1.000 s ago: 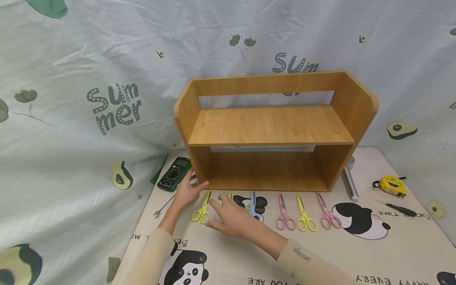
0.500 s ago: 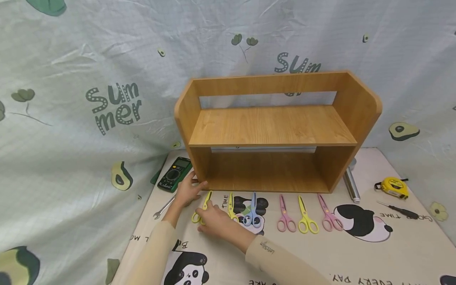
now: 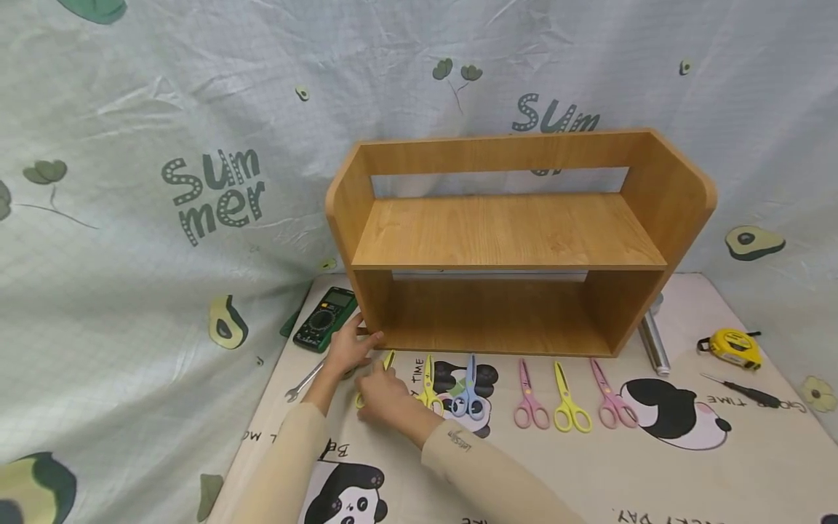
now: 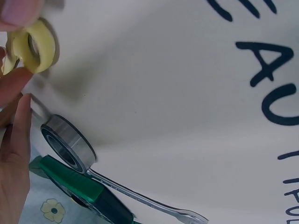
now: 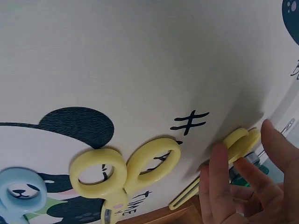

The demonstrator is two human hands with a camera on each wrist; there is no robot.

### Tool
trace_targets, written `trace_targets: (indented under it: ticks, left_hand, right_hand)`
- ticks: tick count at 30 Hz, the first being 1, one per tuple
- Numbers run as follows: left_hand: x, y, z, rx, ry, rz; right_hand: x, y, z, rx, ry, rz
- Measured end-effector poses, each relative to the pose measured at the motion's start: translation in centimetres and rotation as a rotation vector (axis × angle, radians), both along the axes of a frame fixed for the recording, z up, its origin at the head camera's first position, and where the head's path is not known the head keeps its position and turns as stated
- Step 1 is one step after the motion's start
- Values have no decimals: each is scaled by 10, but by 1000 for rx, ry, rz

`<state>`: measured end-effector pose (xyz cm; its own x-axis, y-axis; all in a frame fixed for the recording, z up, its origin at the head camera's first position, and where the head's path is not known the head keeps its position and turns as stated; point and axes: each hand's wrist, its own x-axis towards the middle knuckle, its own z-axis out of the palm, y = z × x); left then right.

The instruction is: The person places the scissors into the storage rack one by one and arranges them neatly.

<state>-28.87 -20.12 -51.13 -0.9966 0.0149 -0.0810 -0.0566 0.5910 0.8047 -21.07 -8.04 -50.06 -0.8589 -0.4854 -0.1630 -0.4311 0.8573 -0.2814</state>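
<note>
A pair of yellow scissors (image 3: 389, 359) lies at the left end of the row, partly hidden by my right hand (image 3: 382, 393). That hand pinches its handle loops (image 5: 240, 143) between thumb and fingers. My left hand (image 3: 345, 351) rests at the lower left corner of the wooden shelf (image 3: 511, 233), fingers extended along the side panel and thumb at the front edge. Near the left hand are a green multimeter (image 3: 325, 318), a wrench (image 3: 304, 382) and a metal bearing ring (image 4: 67, 142).
Right of my right hand lie more yellow scissors (image 3: 428, 386), blue scissors (image 3: 469, 389), pink scissors (image 3: 530, 397) and several others. A metal tube (image 3: 653, 342), a yellow tape measure (image 3: 733, 348) and a screwdriver (image 3: 746, 391) are at the right. A printed curtain (image 3: 164, 306) hangs behind.
My right hand has moved left and down onto the leftmost yellow scissors, and its spread fingers have closed on the handle. The left hand stays at the shelf corner.
</note>
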Motion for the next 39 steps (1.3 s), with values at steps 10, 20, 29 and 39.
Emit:
trace_targets:
  ticks: [10,20,29,39]
  left_hand:
    - [0,3,4,-14,-15,17]
    - [1,3,5,-13,-30,19]
    - [2,4,7,-30,-36,25]
    - [2,3,7,-39,-62,31]
  right_hand:
    - [-5,-2,5,1,-36,-51]
    - [-11,-1,15,1,-168,-96]
    - [-14,-1,15,-6,-192,-96]
    - [-16,2,12,-30,-236,-95]
